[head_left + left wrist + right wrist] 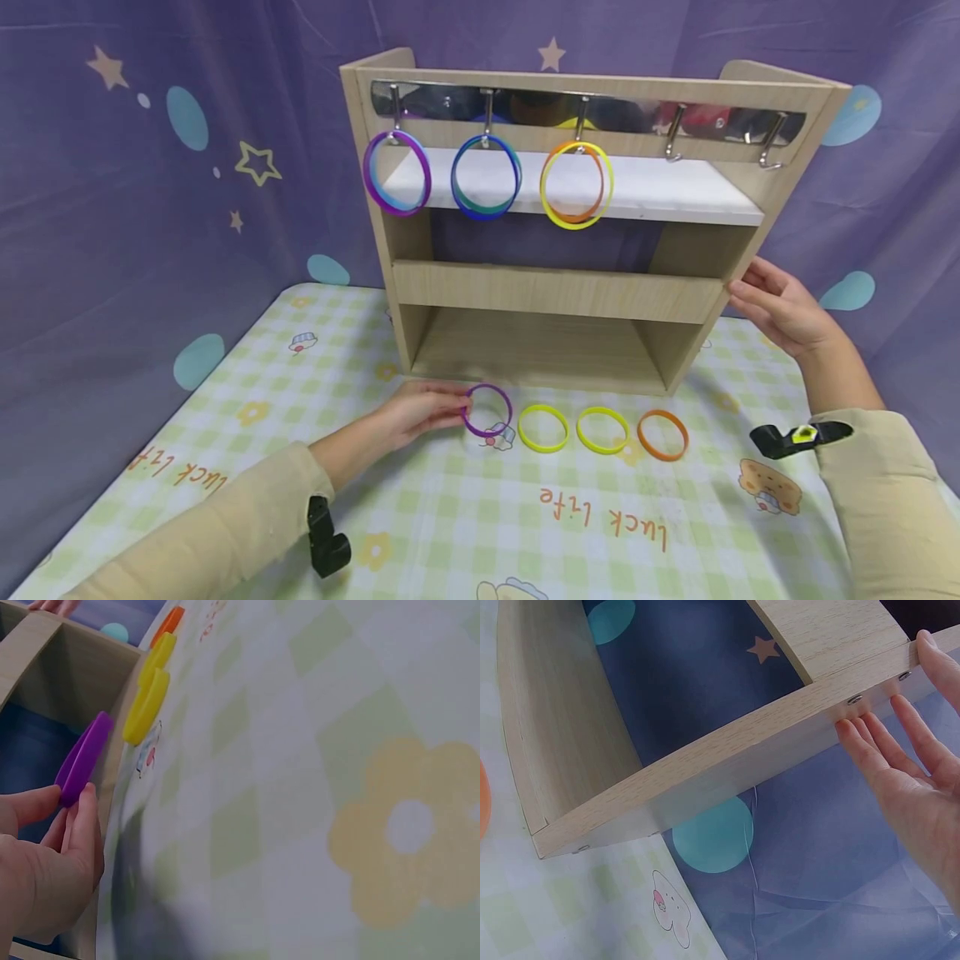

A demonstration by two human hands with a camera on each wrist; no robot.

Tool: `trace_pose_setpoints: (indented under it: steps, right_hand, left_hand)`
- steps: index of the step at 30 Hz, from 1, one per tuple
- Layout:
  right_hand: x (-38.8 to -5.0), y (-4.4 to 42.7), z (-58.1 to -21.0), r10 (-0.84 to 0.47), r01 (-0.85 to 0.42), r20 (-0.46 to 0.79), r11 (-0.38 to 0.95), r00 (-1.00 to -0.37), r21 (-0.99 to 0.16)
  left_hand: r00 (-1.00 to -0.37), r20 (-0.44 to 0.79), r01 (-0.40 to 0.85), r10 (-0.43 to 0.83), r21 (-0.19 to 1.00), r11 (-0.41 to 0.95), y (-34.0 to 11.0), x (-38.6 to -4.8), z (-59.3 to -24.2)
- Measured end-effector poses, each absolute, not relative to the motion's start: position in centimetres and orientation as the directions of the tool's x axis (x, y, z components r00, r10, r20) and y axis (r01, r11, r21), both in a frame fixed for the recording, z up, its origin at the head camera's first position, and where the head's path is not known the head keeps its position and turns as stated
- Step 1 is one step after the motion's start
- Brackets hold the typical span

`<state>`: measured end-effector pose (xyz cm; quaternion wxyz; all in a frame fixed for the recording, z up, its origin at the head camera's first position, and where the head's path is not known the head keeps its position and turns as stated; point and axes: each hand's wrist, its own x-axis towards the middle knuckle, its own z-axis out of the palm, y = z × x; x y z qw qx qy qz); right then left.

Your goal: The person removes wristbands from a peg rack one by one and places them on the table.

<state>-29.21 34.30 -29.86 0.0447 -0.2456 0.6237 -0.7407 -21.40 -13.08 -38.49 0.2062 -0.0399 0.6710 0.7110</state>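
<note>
My left hand (423, 411) pinches a purple silicone wristband (487, 434) between thumb and fingertips, at the front of the wooden shelf (555, 293); in the left wrist view the wristband (84, 761) tilts up from the fingers. My right hand (787, 312) touches the shelf's right side, its thumb at the front edge and its fairly straight fingers (877, 750) against the outer panel. Two yellow wristbands (543, 451) and an orange one (663, 457) lie in a row on the tablecloth, right of the purple one.
A metal hook rail (630, 125) crosses the shelf's top. Pairs of wristbands hang on three hooks: purple and light blue (367, 175), blue and teal (486, 217), yellow and orange (611, 183). The two right hooks (672, 137) are bare. Behind stands a purple curtain (225, 50).
</note>
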Motion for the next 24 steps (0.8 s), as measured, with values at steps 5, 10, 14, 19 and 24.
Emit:
trace_pose_setpoints:
  steps: [5, 10, 14, 19, 24]
  right_hand:
    - [-29.12, 34.28, -29.89, -0.374, -0.238, 0.317, -0.241, -0.872, -0.941]
    - [-29.08, 34.24, -29.95, -0.373, -0.242, 0.325, -0.251, -0.869, -0.937]
    - [-29.08, 34.21, -29.93, -0.374, -0.241, 0.321, -0.245, -0.87, -0.939]
    - [-29.08, 34.22, -29.9, -0.369, -0.233, 0.305, -0.227, -0.878, -0.946]
    - [-29.03, 34.23, -29.87, -0.368, -0.233, 0.305, -0.227, -0.879, -0.946]
  left_hand:
    - [-0.909, -0.323, -0.334, 0.263, 0.943, 0.004, -13.24, -21.43, -38.76]
    - [-0.906, -0.327, -0.32, 0.268, 0.945, 0.069, -13.09, -21.53, -38.77]
    - [-0.901, -0.342, -0.317, 0.267, 0.939, 0.131, -12.81, -21.52, -38.71]
    - [-0.903, -0.355, -0.323, 0.243, 0.932, 0.164, -12.52, -21.53, -38.7]
    - [-0.908, -0.36, -0.31, 0.215, 0.922, 0.234, -12.52, -21.49, -38.54]
